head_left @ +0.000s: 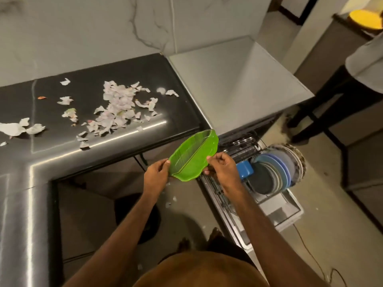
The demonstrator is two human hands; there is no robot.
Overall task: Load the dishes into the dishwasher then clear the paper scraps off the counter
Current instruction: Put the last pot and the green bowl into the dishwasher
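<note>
Holding a green leaf-shaped plate (192, 156) in the air, the left hand (157, 172) pinches its near-left tip and the right hand (221, 168) grasps its near-right rim, fingers curled under. The plate's long axis, marked by a dark centre rib, runs from near left to far right, and it tilts with its hollow face towards the camera. It hangs just off the near edge of the dark glossy counter (62, 152), left of the open dishwasher's pulled-out rack (219, 193).

Torn paper scraps (118, 106) lie heaped and scattered on the counter below a marbled wall (83, 27). A few scraps (170, 201) lie on the floor under the plate. In the rack, a row of upright plates (275, 168) stands right of a blue container (244, 169), near the right hand. Another person (362, 65) stands at the far right, past the dishwasher's grey top (238, 79).
</note>
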